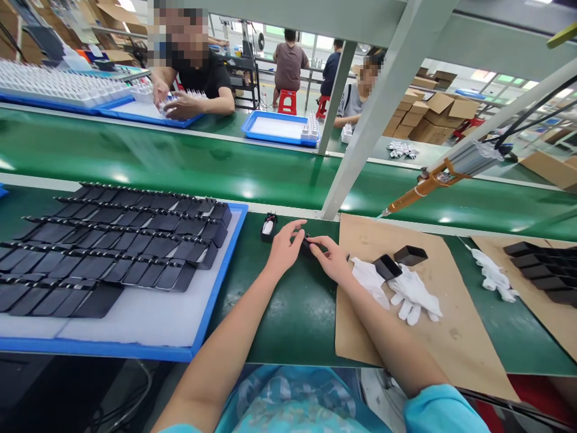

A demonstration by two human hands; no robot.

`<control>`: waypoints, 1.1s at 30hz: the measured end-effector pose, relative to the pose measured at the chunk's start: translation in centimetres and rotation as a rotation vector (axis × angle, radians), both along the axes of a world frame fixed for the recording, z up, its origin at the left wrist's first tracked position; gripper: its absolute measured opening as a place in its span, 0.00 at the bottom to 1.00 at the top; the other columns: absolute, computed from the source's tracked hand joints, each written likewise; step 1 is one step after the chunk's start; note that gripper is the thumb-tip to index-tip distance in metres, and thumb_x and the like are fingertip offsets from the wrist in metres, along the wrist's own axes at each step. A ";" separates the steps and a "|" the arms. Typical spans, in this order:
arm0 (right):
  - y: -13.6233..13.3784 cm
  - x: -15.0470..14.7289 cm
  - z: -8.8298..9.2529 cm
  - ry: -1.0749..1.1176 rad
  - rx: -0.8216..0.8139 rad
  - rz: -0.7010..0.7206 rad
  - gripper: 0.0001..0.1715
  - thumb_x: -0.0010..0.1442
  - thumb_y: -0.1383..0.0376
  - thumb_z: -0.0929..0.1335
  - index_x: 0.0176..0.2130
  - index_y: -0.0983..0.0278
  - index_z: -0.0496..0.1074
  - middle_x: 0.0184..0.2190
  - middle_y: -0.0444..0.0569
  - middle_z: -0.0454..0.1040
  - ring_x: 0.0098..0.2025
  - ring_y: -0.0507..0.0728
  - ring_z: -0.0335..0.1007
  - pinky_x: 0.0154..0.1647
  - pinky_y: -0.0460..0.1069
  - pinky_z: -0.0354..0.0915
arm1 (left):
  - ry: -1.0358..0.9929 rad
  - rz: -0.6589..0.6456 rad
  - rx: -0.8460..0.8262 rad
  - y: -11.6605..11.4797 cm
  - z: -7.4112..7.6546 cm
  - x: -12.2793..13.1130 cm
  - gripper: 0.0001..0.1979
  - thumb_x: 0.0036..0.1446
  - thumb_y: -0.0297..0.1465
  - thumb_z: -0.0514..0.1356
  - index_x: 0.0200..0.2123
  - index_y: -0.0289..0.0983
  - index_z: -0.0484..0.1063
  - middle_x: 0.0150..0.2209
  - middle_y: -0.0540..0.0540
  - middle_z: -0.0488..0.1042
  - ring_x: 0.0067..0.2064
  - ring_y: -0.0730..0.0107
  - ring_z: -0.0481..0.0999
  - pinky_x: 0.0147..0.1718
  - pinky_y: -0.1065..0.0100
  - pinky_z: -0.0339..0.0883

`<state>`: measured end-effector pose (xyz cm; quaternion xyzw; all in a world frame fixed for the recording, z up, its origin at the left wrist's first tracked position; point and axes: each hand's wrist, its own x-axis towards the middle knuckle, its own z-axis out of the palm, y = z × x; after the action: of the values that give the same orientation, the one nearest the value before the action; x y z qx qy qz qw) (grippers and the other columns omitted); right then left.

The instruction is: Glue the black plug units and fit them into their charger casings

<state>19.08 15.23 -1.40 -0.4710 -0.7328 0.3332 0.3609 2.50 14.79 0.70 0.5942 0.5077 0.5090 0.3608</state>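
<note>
Over the green bench, my right hand (328, 255) pinches a small black plastic case (308, 246), mostly covered by its fingers. My left hand (285, 248) is at the case's left side, fingers stretched out and thumb close against it; whether the thumb presses on it is hard to see. Just left of that hand stands another black case (269, 227) with a white part and thin wires inside. To the right, two empty-looking black housings (410, 255) lie on brown paper beside white gloves (415, 294).
A blue-rimmed tray (219, 282) at left carries rows of black cases (148, 240). An orange-bodied screwdriver (412, 195) hangs at right. A slanted metal post (360, 138) rises behind my hands. Beyond a green conveyor belt (202, 162), co-workers sit; one handles white parts.
</note>
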 end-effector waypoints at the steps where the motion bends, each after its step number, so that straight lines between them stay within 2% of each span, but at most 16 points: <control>1: 0.1 0.0 -0.1 0.010 -0.012 -0.002 0.17 0.64 0.55 0.63 0.47 0.59 0.74 0.45 0.50 0.75 0.44 0.56 0.72 0.28 0.45 0.69 | -0.080 -0.050 -0.070 0.3 -0.5 0.2 0.18 0.63 0.33 0.52 0.53 0.37 0.71 0.56 0.41 0.72 0.58 0.59 0.70 0.59 0.57 0.62; 5: 0.1 -0.1 0.0 0.041 -0.048 -0.007 0.16 0.63 0.56 0.64 0.47 0.59 0.74 0.45 0.50 0.75 0.44 0.55 0.71 0.29 0.46 0.67 | -0.188 -0.191 -0.159 1.2 -2.5 0.2 0.18 0.64 0.35 0.51 0.49 0.35 0.75 0.53 0.41 0.75 0.57 0.59 0.72 0.60 0.58 0.60; 9: -0.1 -0.1 0.2 0.059 -0.069 0.001 0.16 0.63 0.57 0.64 0.46 0.59 0.74 0.45 0.50 0.74 0.44 0.55 0.71 0.30 0.46 0.68 | -0.254 -0.259 -0.177 1.3 -3.3 -0.4 0.19 0.63 0.35 0.51 0.50 0.35 0.74 0.55 0.42 0.75 0.59 0.60 0.70 0.61 0.58 0.59; 20: 0.1 -0.2 -0.5 0.038 -0.005 -0.003 0.14 0.64 0.56 0.64 0.46 0.58 0.73 0.44 0.50 0.74 0.43 0.56 0.71 0.27 0.46 0.69 | -0.352 -0.206 -0.212 1.4 -3.6 -0.1 0.17 0.57 0.35 0.57 0.47 0.37 0.78 0.50 0.42 0.78 0.55 0.56 0.73 0.60 0.56 0.59; 23: -0.4 -0.5 -0.2 -0.008 0.056 -0.011 0.16 0.66 0.57 0.62 0.47 0.58 0.73 0.45 0.51 0.73 0.46 0.57 0.72 0.33 0.49 0.71 | -0.376 -0.196 -0.221 1.4 -3.7 0.0 0.17 0.56 0.35 0.58 0.47 0.37 0.78 0.50 0.42 0.78 0.55 0.56 0.74 0.59 0.56 0.60; 27: -1.3 -0.7 -0.1 -0.170 0.206 -0.056 0.18 0.62 0.55 0.67 0.50 0.57 0.74 0.50 0.55 0.73 0.51 0.64 0.70 0.48 0.59 0.70 | -0.408 -0.179 -0.225 1.3 -3.5 0.1 0.17 0.54 0.35 0.59 0.45 0.37 0.79 0.49 0.42 0.79 0.53 0.56 0.75 0.58 0.55 0.61; 30: -1.7 -0.9 -0.5 -0.402 0.429 -0.098 0.19 0.63 0.58 0.66 0.52 0.57 0.73 0.52 0.57 0.74 0.50 0.65 0.71 0.48 0.60 0.70 | -0.450 -0.169 -0.228 1.4 -3.4 0.2 0.15 0.53 0.33 0.60 0.43 0.37 0.80 0.48 0.43 0.79 0.53 0.56 0.75 0.59 0.56 0.61; 33: -1.7 -1.1 -1.0 -0.447 0.529 -0.104 0.20 0.65 0.61 0.63 0.55 0.59 0.71 0.53 0.58 0.74 0.49 0.64 0.73 0.47 0.59 0.72 | -0.520 -0.159 -0.244 1.7 -3.8 0.0 0.16 0.53 0.34 0.59 0.44 0.38 0.78 0.47 0.42 0.80 0.52 0.57 0.76 0.57 0.55 0.63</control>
<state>17.99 13.48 -2.41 -0.4591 -0.8297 0.0013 0.3175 2.48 16.52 -3.08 0.4338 0.4076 0.5496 0.5862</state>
